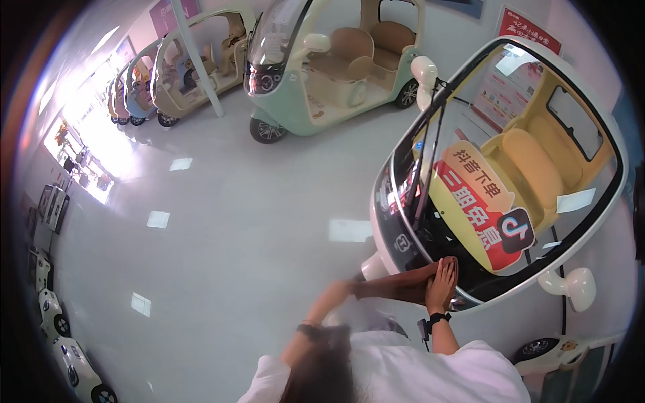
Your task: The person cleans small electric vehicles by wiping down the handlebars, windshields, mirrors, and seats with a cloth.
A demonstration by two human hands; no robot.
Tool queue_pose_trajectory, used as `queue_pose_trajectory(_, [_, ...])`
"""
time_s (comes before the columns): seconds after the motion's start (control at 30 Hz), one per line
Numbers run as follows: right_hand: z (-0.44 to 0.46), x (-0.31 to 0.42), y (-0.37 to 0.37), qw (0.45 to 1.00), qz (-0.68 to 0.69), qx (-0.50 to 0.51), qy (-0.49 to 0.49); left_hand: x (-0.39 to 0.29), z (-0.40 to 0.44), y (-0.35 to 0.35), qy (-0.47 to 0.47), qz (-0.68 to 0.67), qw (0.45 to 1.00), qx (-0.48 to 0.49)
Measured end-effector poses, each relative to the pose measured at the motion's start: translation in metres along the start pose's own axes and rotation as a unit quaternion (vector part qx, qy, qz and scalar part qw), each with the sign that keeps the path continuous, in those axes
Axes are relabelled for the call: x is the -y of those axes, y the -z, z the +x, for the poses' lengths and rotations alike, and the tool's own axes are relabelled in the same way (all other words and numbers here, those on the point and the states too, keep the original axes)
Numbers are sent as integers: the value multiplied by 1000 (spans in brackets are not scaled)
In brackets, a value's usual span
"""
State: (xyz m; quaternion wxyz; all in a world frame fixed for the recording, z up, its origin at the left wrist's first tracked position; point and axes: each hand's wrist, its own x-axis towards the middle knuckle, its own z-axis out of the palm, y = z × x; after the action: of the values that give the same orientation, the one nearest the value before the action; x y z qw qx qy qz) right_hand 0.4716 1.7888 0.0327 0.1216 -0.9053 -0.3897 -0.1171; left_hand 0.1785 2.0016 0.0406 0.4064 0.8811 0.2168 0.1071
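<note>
A brown cloth (396, 285) is stretched between my two hands at the lower front of a white three-wheeled vehicle (388, 228). My left hand (334, 295), somewhat blurred, is closed on the cloth's left end. Over the right end lies my right hand (441, 285), its fingers extended close together and the cloth bunched under and beyond them. Whether the cloth touches the vehicle's body there I cannot tell. Behind the windscreen stands a red and yellow sign (480, 211) with Chinese characters. A black wristband (438, 318) is on my right wrist.
One white side mirror (578, 287) juts out at the right and another mirror (423, 70) at the far side. A pale green vehicle (322, 107) and several others line the back wall. Small white vehicles (70, 366) stand along the left. Grey floor (228, 235) lies between.
</note>
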Motion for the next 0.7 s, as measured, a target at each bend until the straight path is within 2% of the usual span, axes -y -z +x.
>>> queue_pose_trajectory(0.03, [-2, 12, -2, 1000, -7, 21, 6, 0, -10, 13, -4, 5, 1000, -18])
queue_pose_trajectory(0.13, [-8, 41, -37, 983, 155, 24, 92, 9, -36, 41, 36, -17, 997, -61])
queue_pose_trajectory(0.17, [-14, 52, -50, 976, 198, 13, 86, 16, -43, 48, 57, -30, 994, -88])
queue_pose_trajectory(0.27, [-11, 91, -72, 959, 147, 240, 15, 42, -68, 62, 104, -36, 977, -182])
queue_pose_trajectory(0.33, [-2, 122, -94, 960, 160, 216, 73, 56, -86, 79, 115, 20, 958, -260])
queue_pose_trajectory(0.43, [25, 185, -129, 945, 214, 215, 122, 46, -113, 136, 189, 34, 938, -289])
queue_pose_trajectory(0.5, [52, 229, -150, 923, 278, 224, 144, 66, -127, 156, 232, 51, 919, -316])
queue_pose_trajectory(0.63, [112, 315, -195, 882, 354, 283, 128, 117, -123, 194, 347, 17, 873, -343])
queue_pose_trajectory(0.7, [140, 347, -212, 863, 392, 290, 134, 135, -112, 213, 366, 39, 857, -360])
